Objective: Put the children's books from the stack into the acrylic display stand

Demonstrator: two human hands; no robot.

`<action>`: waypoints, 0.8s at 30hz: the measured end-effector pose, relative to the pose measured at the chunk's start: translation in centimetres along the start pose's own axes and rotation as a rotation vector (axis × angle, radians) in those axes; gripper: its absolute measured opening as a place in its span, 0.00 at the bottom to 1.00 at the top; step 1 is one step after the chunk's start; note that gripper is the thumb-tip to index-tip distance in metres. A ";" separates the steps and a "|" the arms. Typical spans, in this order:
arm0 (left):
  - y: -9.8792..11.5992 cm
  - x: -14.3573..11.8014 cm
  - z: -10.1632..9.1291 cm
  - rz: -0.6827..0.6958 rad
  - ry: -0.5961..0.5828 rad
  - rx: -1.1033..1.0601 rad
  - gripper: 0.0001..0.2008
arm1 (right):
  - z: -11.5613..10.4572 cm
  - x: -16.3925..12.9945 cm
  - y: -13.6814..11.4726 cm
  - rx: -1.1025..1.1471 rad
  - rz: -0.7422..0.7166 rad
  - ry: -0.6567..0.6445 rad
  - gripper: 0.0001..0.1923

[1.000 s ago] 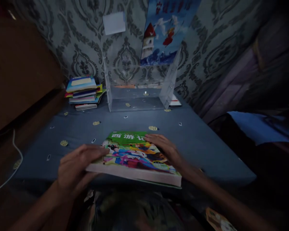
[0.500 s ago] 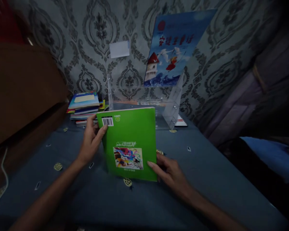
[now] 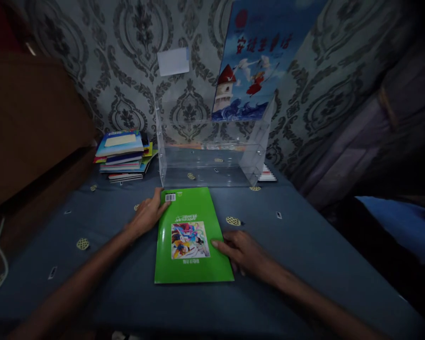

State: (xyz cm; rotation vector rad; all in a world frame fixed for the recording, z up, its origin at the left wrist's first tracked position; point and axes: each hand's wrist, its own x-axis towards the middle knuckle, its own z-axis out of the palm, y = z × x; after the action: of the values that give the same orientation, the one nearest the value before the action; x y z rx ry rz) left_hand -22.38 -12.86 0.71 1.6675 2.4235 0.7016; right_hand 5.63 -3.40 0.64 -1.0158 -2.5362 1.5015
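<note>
A green book [image 3: 194,208] with a barcode and a colourful picture on its cover lies low over the dark cloth, its print upside down to me. My left hand [image 3: 149,213] grips its far left corner, thumb on top and the other fingers at the edge or hidden. At the right edge my right hand [image 3: 239,248] holds it too, thumb on the cover and fingers beside and partly under it. Just beyond the book stands a clear acrylic rack [image 3: 201,158], with a blue picture book [image 3: 255,61] upright at its back right.
A stack of books [image 3: 122,156] sits at the back left of the cloth-covered table [image 3: 276,250]. Left of it rises a brown panel [image 3: 31,123]. A white card [image 3: 173,61] is near the patterned wall. Curtain fabric [image 3: 361,156] hangs at the right, and a white cable [image 3: 2,255] runs at far left.
The green book has gone from tilted up to nearly flat, lower and nearer to me. Both hands have kept hold of it. The view has tipped slightly downward.
</note>
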 end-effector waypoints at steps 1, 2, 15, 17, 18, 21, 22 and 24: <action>0.1 -0.1 0.0 0.003 -0.024 0.066 0.19 | -0.2 0.0 -0.1 -0.036 -0.002 -0.015 0.26; 0.2 -0.1 0.0 0.005 -0.047 0.125 0.17 | -0.5 0.1 -0.2 -0.078 -0.012 -0.016 0.25; -1.6 -0.6 2.0 0.394 0.255 0.313 0.08 | 2.5 7.4 -8.0 -0.493 -0.614 0.170 0.23; -2.1 -0.6 2.1 0.429 0.257 0.290 0.12 | 3.5 9.2 -8.5 -0.495 -0.611 0.100 0.28; -2.2 -0.6 2.1 0.436 0.255 0.282 0.14 | 3.8 9.9 -8.5 -0.499 -0.596 0.075 0.30; -2.2 -0.5 2.0 0.435 0.241 0.295 0.16 | 4.0 11.2 -7.9 -0.520 -0.574 0.045 0.32; -2.0 -0.5 1.9 0.434 0.235 0.310 0.15 | 3.9 11.3 -7.6 -0.532 -0.575 0.045 0.32; -1.7 -0.4 1.8 0.436 0.231 0.343 0.13 | 3.2 11.1 -6.8 -0.551 -0.566 0.044 0.31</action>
State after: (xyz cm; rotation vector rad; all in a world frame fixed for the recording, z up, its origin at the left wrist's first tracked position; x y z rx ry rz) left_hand -23.03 -13.17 -1.68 2.4216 2.4597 0.5738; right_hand -7.70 -2.05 0.98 -0.2700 -2.9103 0.6471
